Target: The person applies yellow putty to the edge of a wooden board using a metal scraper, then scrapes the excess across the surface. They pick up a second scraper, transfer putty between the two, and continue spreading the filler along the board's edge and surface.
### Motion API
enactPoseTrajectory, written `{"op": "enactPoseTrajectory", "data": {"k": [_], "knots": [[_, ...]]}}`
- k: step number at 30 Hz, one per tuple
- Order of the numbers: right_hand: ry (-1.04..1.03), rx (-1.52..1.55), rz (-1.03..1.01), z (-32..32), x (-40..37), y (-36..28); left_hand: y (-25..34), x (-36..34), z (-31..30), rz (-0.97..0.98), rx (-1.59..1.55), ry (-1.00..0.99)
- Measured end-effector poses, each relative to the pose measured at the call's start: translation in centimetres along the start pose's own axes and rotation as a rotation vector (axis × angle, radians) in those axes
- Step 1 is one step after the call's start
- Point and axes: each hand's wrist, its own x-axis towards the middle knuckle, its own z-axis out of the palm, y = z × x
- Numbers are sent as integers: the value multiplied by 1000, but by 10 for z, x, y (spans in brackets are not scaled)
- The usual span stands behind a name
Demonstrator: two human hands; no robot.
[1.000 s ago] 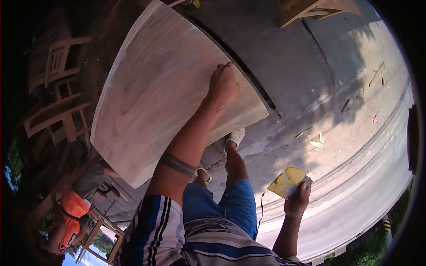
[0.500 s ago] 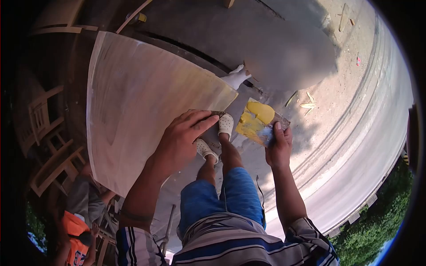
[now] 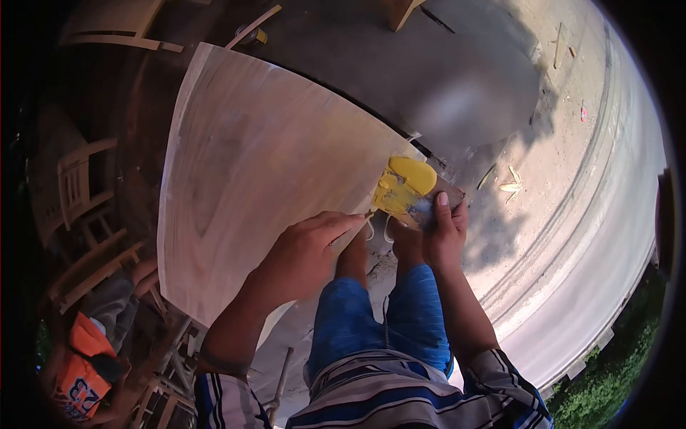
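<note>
The large pale wooden panel (image 3: 264,164), flat and marked with curved grain, is spread out ahead of both grips above the grey concrete floor (image 3: 343,57). Its near right corner lies just between them. The step in hand is judged to be the working of yellow filler into the edge at that corner. For this to be done well, the panel should be kept steady. Only a little paste should be taken up at a time, and it should be pressed firmly into the grain and drawn thin along the edge, so that no ridge is left. The supply is best kept close beside the working grip, as it is here.

The left hand (image 3: 304,257) is laid at the panel's near edge. Its grip is nearly closed, with the fingers brought together against the thumb on a thin pale tool (image 3: 369,214). Only a sliver of this tool shows past the fingertips, so its kind cannot be told.

The right hand (image 3: 444,236) is just to the right of it. Its grip is closed on a small flat card heaped with yellow paste (image 3: 406,187), with the thumb on top. The card is held at the panel's corner, just beyond the left fingertips.
</note>
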Motion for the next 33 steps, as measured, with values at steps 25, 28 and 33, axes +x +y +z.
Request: {"op": "enactPoseTrajectory", "data": {"k": [25, 28, 33], "knots": [[-85, -171, 376, -84, 135, -36, -103, 210, 21, -396, 292, 617], [-83, -158, 394, -84, 145, -41, -83, 212, 70, -297, 576, 576], [-98, -161, 416, -88, 154, -47, -65, 201, 50, -316, 246, 569]]}}
